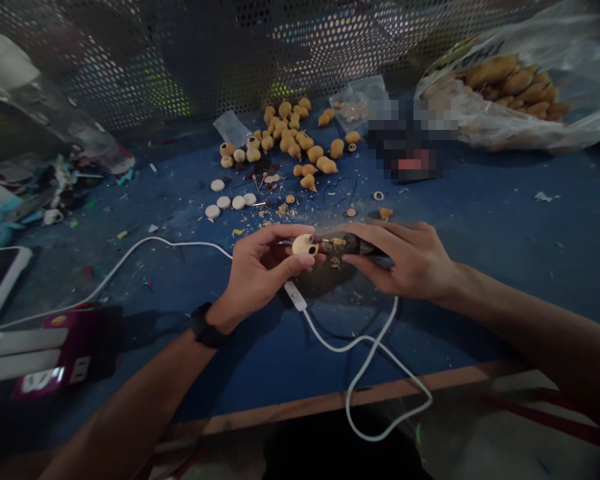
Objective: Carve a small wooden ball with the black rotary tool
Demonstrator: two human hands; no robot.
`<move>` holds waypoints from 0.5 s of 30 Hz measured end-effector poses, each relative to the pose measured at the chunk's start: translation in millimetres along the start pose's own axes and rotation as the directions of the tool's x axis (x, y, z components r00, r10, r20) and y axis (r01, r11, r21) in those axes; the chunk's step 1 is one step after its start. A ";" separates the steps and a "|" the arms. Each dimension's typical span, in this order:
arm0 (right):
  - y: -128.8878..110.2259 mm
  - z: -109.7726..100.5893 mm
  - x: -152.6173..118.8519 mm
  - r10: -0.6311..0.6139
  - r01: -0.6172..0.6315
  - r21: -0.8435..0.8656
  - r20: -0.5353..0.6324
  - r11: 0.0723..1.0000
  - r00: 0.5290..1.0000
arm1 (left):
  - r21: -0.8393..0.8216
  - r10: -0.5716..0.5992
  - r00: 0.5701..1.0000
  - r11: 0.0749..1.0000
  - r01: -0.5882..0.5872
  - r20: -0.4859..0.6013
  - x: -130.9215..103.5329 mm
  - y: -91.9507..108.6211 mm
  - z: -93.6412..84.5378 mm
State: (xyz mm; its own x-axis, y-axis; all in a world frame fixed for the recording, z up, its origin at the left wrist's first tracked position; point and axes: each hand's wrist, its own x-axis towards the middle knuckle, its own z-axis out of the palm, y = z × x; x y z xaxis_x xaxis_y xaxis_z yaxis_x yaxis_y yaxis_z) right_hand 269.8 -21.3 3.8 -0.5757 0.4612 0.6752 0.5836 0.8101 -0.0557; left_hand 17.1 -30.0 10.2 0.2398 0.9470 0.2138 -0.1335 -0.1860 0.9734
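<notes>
My left hand (257,270) grips a small pale gourd (301,244) between thumb and fingers. A dark round hole shows in the gourd's side, near my thumb. In my right hand (413,260) is a black rotary tool (361,244), held from above and pointing left. Its thin bit, with a brownish tip, meets the gourd's right side; whether it goes inside cannot be made out. A white cord (337,349) with an inline switch (295,295) runs below both hands. Shavings and a cut gourd top (386,213) lie just beyond them.
Several small gourds (303,140) are heaped at the back, near white discs (223,202) and scattered bits. A plastic bag of gourds (510,83) sits at back right. Leftward are scissors (0,220), a phone (3,280), a clear bottle (80,127) and a purple box (75,347).
</notes>
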 end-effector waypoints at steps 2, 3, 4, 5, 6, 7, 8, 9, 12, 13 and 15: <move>0.4 0.0 -0.4 0.001 -0.001 -0.008 0.006 1.000 1.000 | 0.000 -0.015 1.000 1.000 0.015 -0.006 0.0 0.4 0.1; 0.4 0.0 -0.4 -0.008 0.008 -0.002 0.007 1.000 1.000 | 0.009 -0.023 1.000 1.000 0.023 -0.010 -0.1 0.4 -0.1; 0.3 -0.1 -0.4 -0.012 0.012 0.000 0.011 1.000 1.000 | 0.018 -0.030 0.999 0.999 0.030 -0.012 -0.2 0.3 -0.3; 0.0 -0.2 -0.2 -0.020 0.020 0.005 0.018 1.000 1.000 | 0.024 -0.035 0.999 0.999 0.036 -0.012 -0.2 0.2 -0.6; -0.2 -0.3 0.1 -0.015 0.015 0.006 0.003 1.000 1.000 | 0.024 -0.039 0.999 0.999 0.039 -0.010 -0.3 0.1 -0.8; -0.5 -0.4 0.4 -0.007 0.007 0.012 0.006 1.000 1.000 | 0.018 -0.037 0.999 0.999 0.037 -0.008 -0.3 -0.1 -0.9; -0.9 -0.5 0.8 -0.005 0.005 0.014 0.003 1.000 1.000 | 0.012 -0.029 1.000 0.999 0.029 -0.008 -0.3 -0.3 -1.0; -1.2 -0.5 1.1 -0.006 0.006 0.013 0.004 1.000 1.000 | 0.011 -0.020 1.000 1.000 0.020 -0.009 -0.3 -0.5 -1.0; -1.7 -0.6 1.7 -0.014 0.014 -0.002 0.010 1.000 1.000 | 0.020 -0.019 1.000 1.000 0.019 -0.017 -0.3 -1.0 -1.0; -1.7 -0.6 1.7 -0.010 0.009 0.003 0.007 1.000 1.000 | 0.023 -0.030 0.999 0.999 0.030 -0.015 -0.4 -1.0 -1.1; -1.7 -0.6 1.6 -0.005 0.005 0.008 0.002 1.000 1.000 | 0.026 -0.042 0.999 0.999 0.042 -0.014 -0.7 -1.0 -1.2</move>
State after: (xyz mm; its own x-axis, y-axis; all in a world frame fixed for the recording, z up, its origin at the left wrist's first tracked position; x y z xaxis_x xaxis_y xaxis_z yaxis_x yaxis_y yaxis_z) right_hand 268.2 -22.2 5.5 -0.5798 0.4577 0.6741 0.5762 0.8152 -0.0580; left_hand 15.9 -30.2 8.9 0.2320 0.9575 0.1716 -0.0979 -0.1525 0.9834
